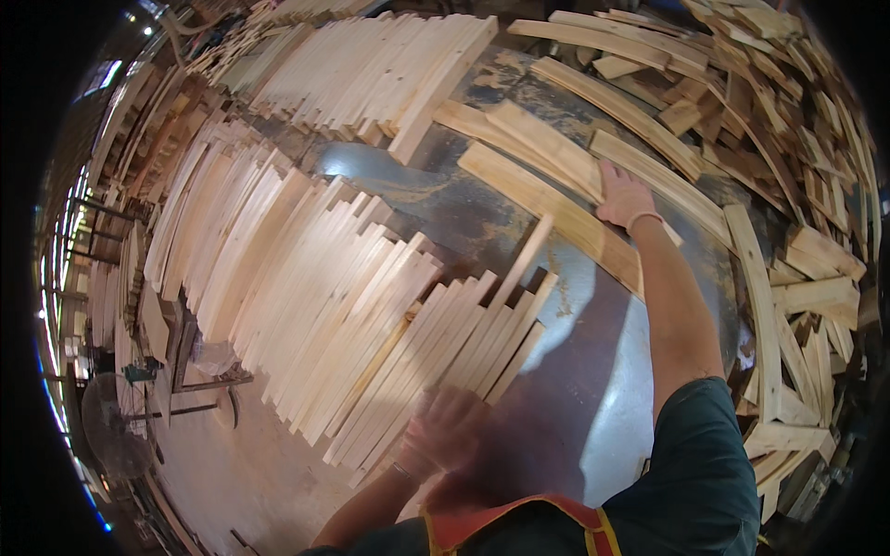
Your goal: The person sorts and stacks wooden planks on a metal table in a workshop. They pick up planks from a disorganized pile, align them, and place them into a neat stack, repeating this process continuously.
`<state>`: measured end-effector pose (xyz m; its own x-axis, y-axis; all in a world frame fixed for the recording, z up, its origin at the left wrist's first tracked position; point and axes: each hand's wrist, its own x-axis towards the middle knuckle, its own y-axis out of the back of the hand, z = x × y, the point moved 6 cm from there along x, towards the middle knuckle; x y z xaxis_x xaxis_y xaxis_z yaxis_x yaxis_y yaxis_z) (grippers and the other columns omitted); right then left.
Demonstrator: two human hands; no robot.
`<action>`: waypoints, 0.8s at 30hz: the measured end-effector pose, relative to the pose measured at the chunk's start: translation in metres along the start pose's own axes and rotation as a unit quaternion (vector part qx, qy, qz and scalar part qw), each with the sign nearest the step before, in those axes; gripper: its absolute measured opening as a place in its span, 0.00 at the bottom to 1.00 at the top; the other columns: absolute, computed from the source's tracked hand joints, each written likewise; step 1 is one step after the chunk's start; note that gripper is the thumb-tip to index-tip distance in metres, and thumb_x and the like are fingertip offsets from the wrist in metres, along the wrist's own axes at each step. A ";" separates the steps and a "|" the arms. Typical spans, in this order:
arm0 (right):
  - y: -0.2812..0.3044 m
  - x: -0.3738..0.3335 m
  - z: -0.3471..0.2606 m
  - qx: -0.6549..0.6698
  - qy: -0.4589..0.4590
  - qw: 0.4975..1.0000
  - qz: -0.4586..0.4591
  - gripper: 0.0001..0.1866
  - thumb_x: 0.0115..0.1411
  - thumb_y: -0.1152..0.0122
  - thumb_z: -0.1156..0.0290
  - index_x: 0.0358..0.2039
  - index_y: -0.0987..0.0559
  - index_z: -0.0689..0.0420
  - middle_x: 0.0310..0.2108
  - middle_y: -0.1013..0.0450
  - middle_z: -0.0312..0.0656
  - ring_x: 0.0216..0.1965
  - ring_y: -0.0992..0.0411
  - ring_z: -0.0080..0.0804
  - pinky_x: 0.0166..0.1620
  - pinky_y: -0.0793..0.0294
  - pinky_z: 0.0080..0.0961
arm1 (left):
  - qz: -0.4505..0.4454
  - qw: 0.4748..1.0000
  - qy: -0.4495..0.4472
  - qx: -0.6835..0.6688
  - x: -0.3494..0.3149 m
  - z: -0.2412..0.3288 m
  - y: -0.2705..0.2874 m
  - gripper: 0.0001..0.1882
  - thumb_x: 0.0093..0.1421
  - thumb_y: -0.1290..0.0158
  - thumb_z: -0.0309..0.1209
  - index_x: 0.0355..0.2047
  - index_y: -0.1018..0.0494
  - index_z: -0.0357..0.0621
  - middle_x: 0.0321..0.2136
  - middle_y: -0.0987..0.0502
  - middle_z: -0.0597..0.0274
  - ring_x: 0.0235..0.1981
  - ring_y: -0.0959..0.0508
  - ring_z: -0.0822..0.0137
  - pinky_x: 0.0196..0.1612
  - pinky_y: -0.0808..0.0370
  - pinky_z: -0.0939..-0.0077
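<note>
My right hand [626, 196] reaches forward over the metal table, fingers stretched and resting at the edge of a wooden board [547, 148]. A thin pale glove seems to cover it. Beside that board, nearer to me, lies another broad board [547, 211]. My left hand [445, 428], smeared by motion, is low in the middle at the near ends of a row of pale wooden strips [371, 324]. Whether its fingers hold a strip cannot be made out. One strip [519, 264] sticks out farther than those around it, toward the broad board.
A second row of pale strips [362, 74] lies at the far side of the metal table [454, 218]. Long boards [621, 111] and a tangled heap of offcuts [797, 93] fill the right. At the lower left stands a round fan [116, 426].
</note>
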<state>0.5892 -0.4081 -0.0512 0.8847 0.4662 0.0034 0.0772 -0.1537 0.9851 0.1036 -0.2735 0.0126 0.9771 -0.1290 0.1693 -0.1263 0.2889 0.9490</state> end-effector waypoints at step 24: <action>0.005 -0.486 -0.214 0.807 -0.166 0.550 -0.135 0.41 0.56 0.36 0.67 0.71 0.33 0.61 0.52 0.23 0.45 0.49 0.23 0.35 0.52 0.20 0.32 | -0.074 0.703 0.284 -0.648 -0.005 0.002 0.023 0.49 0.60 0.34 0.36 0.76 0.47 0.34 0.55 0.24 0.39 0.55 0.23 0.51 0.63 0.27 0.60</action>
<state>0.0611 -0.4491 -0.0107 0.7549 0.5189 -0.4012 0.2981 -0.8163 -0.4948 0.0956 -0.2677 0.0339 0.9202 0.0444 -0.3889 -0.1132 0.9813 -0.1557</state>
